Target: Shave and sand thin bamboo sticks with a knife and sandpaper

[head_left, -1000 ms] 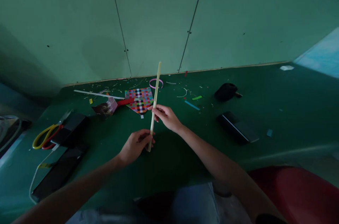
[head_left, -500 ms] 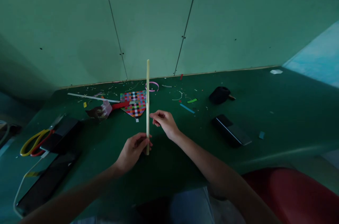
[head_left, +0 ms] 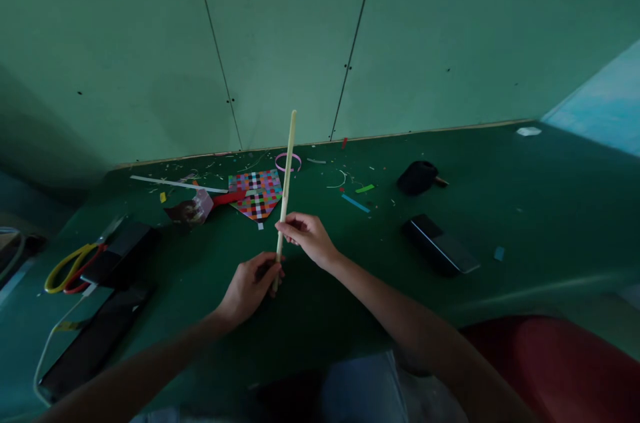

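Observation:
A slim pale stick [head_left: 289, 163] stands up in front of me, its top leaning slightly right. My left hand [head_left: 254, 281] grips its lower end between thumb and fingers. Just above, my right hand [head_left: 309, 236] pinches the same stick, thumb on the near side. Behind the stick lies a colourful checkered woven piece [head_left: 256, 191] with a pointed near end and a small white tab. A red strip [head_left: 227, 199] rests across its left part, beside a crumpled brown and lilac piece [head_left: 193, 208].
Scissors [head_left: 75, 266] with yellow and red handles lie at left by a dark box [head_left: 120, 256] and a black phone-like slab [head_left: 95, 343] with a white cable. At right are another dark device [head_left: 440, 244] and a black pouch [head_left: 417, 177]. Paper scraps litter the back of the green table [head_left: 340, 303].
My right hand has closed on the stick, where before it was just beside it. The stick has tipped from upright to leaning right at the top.

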`<state>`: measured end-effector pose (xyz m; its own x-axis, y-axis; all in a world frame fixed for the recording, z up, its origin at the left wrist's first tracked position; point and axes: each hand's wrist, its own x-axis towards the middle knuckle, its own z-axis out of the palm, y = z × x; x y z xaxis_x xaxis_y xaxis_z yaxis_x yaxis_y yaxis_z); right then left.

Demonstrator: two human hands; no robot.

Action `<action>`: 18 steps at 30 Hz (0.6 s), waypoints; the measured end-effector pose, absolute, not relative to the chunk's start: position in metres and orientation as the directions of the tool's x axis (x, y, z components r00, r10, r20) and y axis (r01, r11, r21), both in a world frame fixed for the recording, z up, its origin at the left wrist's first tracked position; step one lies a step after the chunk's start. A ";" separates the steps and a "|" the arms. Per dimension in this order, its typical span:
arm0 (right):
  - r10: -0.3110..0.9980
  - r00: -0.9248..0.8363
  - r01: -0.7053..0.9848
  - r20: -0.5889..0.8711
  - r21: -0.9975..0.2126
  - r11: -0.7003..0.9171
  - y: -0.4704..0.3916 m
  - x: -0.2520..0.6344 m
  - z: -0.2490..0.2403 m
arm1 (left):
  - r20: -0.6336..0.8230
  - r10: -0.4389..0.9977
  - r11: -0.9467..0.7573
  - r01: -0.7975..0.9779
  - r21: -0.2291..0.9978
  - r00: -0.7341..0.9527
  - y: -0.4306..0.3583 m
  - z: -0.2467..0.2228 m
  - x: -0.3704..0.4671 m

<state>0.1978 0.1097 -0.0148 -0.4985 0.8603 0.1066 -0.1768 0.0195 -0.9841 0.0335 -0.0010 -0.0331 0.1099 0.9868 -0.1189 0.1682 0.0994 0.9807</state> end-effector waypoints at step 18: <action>0.950 -0.278 -0.310 0.139 -0.950 0.049 0.146 0.223 0.000 | -0.109 0.977 0.036 0.363 0.931 0.182 -0.015 -0.030 0.029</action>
<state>0.2230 0.1456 0.0002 -0.2784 0.9503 0.1395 -0.3099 0.0486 -0.9495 0.0287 -0.0153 -0.0297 0.1820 0.9772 -0.1090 0.3635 0.0361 0.9309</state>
